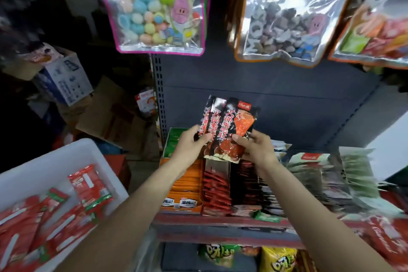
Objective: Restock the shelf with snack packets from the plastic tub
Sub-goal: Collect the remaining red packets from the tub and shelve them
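Observation:
Both hands hold a small fanned stack of black-and-red snack packets (229,126) upright above the shelf. My left hand (189,146) grips the stack's left edge with the thumb across the front. My right hand (256,148) pinches its lower right corner. Directly below, the shelf (220,221) carries rows of packets standing on edge: orange (185,185), red (216,192), then black-and-red (247,187). The white plastic tub (50,165) sits at the lower left, holding several red-and-green snack packets (88,185).
Large clear bags of sweets (159,9) hang overhead from the shelf's grey back panel (276,86). Green and pale packets (331,174) fill the shelf's right side. Yellow and green bags (276,258) stand on the lower shelf. Cardboard boxes (66,77) pile up at the left.

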